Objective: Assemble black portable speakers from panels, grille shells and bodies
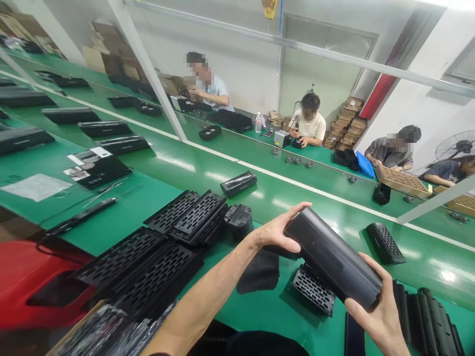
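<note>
A long black plastic housing (334, 254) with a smooth curved face is held up in the air between both hands. My left hand (280, 232) grips its upper-left end, thumb on the near side and fingers over the far edge. Round the lower-right end wraps my right hand (374, 294), its thumb underneath. Below the housing, a black perforated grille (313, 289) lies on the green table. Left of it sits a dark flat piece (259, 272), partly behind my left forearm. A black end-shaped part (238, 217) stands near my left wrist.
Stacked perforated grilles (137, 267) cover the table to the left. Curved black covers (426, 316) stand in a row at right. A green conveyor (297, 198) carries a grille housing (385, 242) and a black case (238, 184). Several co-workers sit across. A red chair (29, 277) is at left.
</note>
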{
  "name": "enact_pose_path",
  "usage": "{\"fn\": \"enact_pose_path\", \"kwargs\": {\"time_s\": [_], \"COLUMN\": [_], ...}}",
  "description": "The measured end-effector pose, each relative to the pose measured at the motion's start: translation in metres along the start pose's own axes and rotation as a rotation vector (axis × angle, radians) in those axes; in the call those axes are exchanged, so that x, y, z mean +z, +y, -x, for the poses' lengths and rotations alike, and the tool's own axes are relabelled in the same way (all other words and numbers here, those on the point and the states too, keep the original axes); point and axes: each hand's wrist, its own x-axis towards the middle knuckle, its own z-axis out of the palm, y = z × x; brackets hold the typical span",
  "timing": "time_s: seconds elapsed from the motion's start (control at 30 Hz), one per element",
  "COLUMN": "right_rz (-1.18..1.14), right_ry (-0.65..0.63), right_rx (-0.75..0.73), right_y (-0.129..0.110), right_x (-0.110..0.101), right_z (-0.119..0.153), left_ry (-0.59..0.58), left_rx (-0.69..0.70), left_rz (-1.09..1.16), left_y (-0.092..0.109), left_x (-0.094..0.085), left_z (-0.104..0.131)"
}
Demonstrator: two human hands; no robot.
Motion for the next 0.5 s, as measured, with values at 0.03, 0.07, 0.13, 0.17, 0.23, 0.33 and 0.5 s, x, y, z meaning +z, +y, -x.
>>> {"fn": "enact_pose_path", "kwargs": {"time_s": [0.03,0.07,0.13,0.17,0.23,0.33,0.5], "right_rz": [0.003,0.008,0.011,0.009,0.002,0.001,0.010], "right_ry": [-0.004,-0.009,-0.023,-0.035,-0.057,-0.039,0.037], "right_rx": [-0.006,-0.010,-0.014,-0.009,-0.001,-0.012,-0.070], "right_y": [0.003,0.006,0.008,0.007,0.004,-0.001,0.004], "right_x": [-0.002,-0.004,-0.007,-0.009,-0.011,-0.007,-0.001], "right_z": [-0.002,-0.004,-0.008,-0.010,-0.012,-0.013,-0.010], "left_ry": [0.009,0.029,0.085,0.111,0.144,0.179,0.271], "left_rx": [-0.001,0.002,0.015,0.024,0.045,0.075,0.072], "left_rz": [0.012,0.022,0.023,0.020,0.031,0.075,0.079], "left_y": [-0.002,-0.005,-0.011,-0.014,-0.019,-0.027,-0.035], "left_x": [0.001,0.003,0.006,0.008,0.011,0.016,0.026], "left_z": [0.000,0.000,0.001,0.001,0.003,0.006,0.013]}}
